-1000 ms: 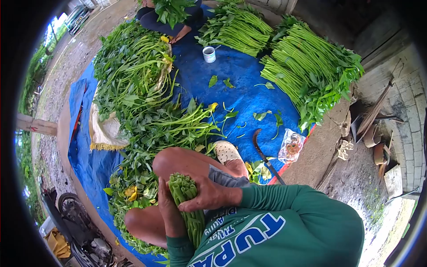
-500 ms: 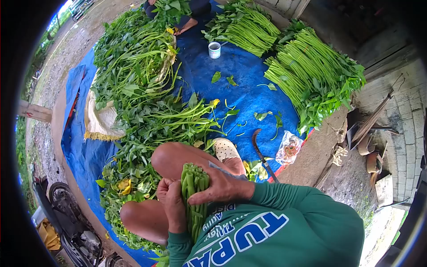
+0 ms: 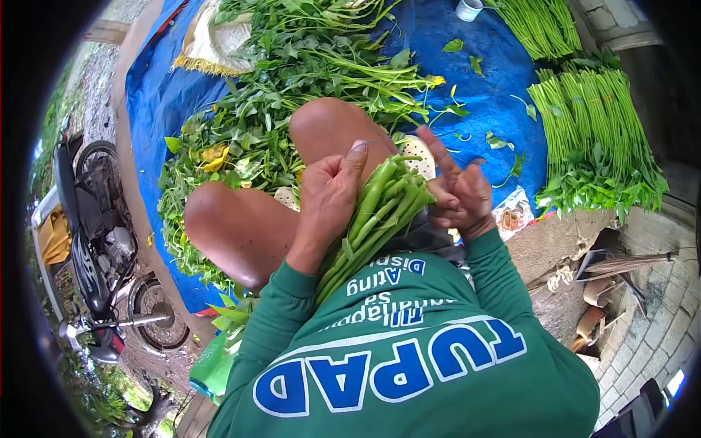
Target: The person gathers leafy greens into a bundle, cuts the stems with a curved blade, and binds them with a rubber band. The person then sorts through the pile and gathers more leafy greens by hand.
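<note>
A bundle of cut green stems (image 3: 376, 212) leans against my green shirt, its cut ends up between my hands. My left hand (image 3: 332, 188) is closed at the left side of the bundle, thumb pressed on curled fingers; something thin shows at the thumb tip, too small to name. To the right of the cut ends is my right hand (image 3: 461, 191), slightly blurred, with its index finger stretched out and its fingers apart. Nothing clear shows in it.
Loose leafy greens (image 3: 255, 98) cover the blue tarp (image 3: 504, 80) beyond my knees. Tied bundles (image 3: 595, 120) lie at the right, near a plastic bag of rubber bands (image 3: 513, 215). A can (image 3: 468, 9) stands at the top. A motorcycle (image 3: 98, 241) is at the left.
The view has tilted down and turned. My right hand has let go of the bundle and moved off to its right. My left hand stays beside the stems, thumb now raised.
</note>
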The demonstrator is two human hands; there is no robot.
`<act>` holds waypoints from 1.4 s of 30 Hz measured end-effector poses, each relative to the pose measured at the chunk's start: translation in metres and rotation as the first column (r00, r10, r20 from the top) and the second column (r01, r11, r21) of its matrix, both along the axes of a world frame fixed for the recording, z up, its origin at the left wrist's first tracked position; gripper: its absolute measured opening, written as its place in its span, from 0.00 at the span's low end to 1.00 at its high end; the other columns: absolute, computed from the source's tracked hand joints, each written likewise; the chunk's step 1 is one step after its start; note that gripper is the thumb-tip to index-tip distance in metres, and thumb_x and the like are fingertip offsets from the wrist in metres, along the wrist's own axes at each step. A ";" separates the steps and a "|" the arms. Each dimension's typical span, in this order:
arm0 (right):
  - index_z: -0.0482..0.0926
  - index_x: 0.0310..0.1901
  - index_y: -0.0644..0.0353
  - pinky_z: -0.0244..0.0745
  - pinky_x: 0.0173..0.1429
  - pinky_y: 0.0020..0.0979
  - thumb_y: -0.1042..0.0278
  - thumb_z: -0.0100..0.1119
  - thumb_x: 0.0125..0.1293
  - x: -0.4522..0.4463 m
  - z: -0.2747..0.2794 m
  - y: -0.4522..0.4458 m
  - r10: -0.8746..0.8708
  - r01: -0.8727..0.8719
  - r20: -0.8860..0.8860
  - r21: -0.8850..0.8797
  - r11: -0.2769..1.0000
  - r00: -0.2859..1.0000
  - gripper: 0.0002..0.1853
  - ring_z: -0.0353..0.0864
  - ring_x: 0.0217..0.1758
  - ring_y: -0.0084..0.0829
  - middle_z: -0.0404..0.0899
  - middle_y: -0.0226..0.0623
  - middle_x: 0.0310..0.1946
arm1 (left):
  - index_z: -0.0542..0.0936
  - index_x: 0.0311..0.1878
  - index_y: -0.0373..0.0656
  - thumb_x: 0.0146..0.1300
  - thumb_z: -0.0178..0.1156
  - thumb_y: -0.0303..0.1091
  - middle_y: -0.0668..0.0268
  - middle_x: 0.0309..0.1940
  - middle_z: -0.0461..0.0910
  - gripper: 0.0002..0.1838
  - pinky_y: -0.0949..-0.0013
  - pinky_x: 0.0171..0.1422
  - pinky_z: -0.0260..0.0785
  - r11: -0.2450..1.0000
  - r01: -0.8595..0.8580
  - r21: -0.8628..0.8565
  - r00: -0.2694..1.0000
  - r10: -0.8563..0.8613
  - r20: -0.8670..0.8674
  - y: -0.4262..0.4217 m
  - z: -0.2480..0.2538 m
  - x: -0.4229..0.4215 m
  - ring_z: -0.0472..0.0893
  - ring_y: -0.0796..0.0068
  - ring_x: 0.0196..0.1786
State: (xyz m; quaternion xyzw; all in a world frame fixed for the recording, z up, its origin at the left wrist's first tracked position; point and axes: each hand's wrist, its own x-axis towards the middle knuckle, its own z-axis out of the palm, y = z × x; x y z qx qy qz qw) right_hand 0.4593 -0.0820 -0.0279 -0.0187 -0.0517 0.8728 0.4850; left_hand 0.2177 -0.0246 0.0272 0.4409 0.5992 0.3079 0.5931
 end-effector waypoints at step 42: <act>0.87 0.49 0.48 0.78 0.35 0.34 0.43 0.56 0.81 -0.128 0.063 0.015 0.511 -0.299 0.292 -0.543 0.785 0.808 0.18 0.83 0.36 0.25 0.85 0.26 0.35 | 0.68 0.79 0.35 0.68 0.76 0.37 0.62 0.60 0.82 0.41 0.63 0.71 0.71 0.911 0.411 0.006 0.810 -0.368 0.457 -0.053 0.085 -0.075 0.80 0.70 0.63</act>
